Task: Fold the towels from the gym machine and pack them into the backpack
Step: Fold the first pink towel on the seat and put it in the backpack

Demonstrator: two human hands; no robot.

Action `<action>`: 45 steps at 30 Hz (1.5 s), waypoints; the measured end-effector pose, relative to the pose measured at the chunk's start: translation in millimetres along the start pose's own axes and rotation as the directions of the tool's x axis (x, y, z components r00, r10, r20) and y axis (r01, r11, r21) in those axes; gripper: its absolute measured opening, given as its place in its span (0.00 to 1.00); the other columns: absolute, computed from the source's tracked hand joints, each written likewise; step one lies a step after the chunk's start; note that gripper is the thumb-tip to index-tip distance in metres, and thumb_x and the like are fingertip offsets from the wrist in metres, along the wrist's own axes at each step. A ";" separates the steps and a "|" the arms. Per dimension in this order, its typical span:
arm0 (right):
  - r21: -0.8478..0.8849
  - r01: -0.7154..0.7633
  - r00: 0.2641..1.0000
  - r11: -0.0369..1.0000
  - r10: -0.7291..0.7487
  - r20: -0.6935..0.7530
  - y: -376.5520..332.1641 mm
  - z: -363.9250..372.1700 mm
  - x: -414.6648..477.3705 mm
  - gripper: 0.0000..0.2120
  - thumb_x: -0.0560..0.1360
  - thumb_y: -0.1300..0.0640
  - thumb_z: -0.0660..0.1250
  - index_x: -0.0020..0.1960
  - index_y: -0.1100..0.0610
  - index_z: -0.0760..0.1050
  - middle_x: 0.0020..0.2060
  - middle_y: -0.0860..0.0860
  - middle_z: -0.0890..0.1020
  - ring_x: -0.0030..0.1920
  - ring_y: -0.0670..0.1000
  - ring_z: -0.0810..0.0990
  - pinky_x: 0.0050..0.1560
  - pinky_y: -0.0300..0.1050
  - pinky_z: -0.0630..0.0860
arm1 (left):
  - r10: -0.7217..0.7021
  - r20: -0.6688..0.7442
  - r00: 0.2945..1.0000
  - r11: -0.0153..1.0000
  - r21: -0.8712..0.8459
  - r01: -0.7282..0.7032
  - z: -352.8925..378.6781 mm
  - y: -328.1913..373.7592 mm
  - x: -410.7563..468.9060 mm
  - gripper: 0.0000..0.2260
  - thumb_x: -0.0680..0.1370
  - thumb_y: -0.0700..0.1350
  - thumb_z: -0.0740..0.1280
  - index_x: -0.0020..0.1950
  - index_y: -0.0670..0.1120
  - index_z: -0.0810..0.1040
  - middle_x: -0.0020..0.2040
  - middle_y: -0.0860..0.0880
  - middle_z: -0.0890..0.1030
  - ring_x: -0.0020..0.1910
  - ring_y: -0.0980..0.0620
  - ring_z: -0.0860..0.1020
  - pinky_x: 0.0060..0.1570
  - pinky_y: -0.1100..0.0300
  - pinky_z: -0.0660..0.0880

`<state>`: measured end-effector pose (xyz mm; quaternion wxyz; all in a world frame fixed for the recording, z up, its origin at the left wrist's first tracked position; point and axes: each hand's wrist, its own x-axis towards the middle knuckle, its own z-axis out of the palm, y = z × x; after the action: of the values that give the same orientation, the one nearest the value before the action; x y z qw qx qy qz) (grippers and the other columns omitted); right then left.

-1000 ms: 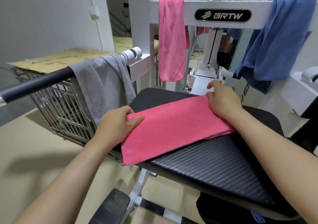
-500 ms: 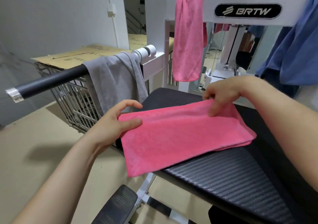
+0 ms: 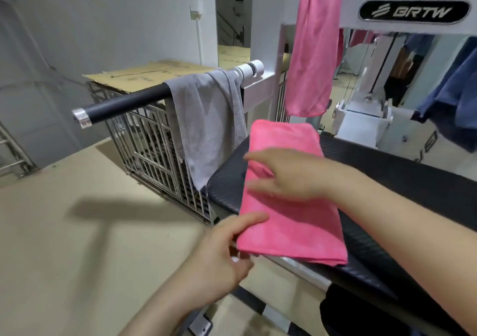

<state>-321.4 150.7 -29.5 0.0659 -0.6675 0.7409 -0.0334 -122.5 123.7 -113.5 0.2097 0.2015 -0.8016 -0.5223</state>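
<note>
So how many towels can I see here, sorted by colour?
Pink: 2, one folded on the seat pad, one hanging from the white frame
Grey: 1, draped over the black bar
Blue: 1, hanging at the right edge
Total: 4

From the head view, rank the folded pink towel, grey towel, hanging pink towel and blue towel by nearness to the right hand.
1. Folded pink towel: on the black pad, directly under the right hand.
2. Grey towel: draped over the bar, to the hand's left.
3. Hanging pink towel: on the white frame, above and behind.
4. Blue towel: far right edge.
</note>
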 end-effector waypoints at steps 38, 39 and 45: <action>0.481 -0.227 0.880 0.847 0.389 -0.271 26.4 -1.6 2.5 0.09 0.78 0.56 0.60 0.42 0.55 0.75 0.44 0.54 0.83 0.48 0.58 0.80 0.46 0.48 0.72 | -0.295 -0.131 0.947 0.941 -0.214 0.264 -31.5 32.0 66.8 0.13 0.81 0.55 0.58 0.49 0.48 0.79 0.35 0.55 0.80 0.29 0.58 0.78 0.28 0.62 0.73; 0.423 -0.256 0.872 0.869 0.396 -0.286 30.5 6.8 6.7 0.08 0.77 0.57 0.59 0.41 0.57 0.73 0.43 0.56 0.82 0.48 0.60 0.79 0.45 0.49 0.71 | -0.337 -0.144 0.930 0.931 -0.201 0.306 -30.8 28.5 71.0 0.12 0.81 0.54 0.60 0.48 0.48 0.77 0.33 0.53 0.76 0.25 0.58 0.74 0.24 0.63 0.70; 0.350 -0.211 0.861 0.913 0.343 -0.376 37.7 20.6 12.5 0.04 0.79 0.56 0.56 0.52 0.55 0.67 0.47 0.60 0.81 0.49 0.64 0.78 0.42 0.50 0.65 | -0.431 -0.062 0.900 0.899 -0.117 0.422 -39.0 30.2 94.8 0.16 0.75 0.58 0.66 0.54 0.47 0.78 0.43 0.48 0.83 0.35 0.51 0.78 0.32 0.60 0.71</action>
<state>-356.8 143.1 -55.7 0.0046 -0.5110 0.8126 -0.2802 -183.0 54.2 -59.4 0.1344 0.3836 -0.7008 -0.5862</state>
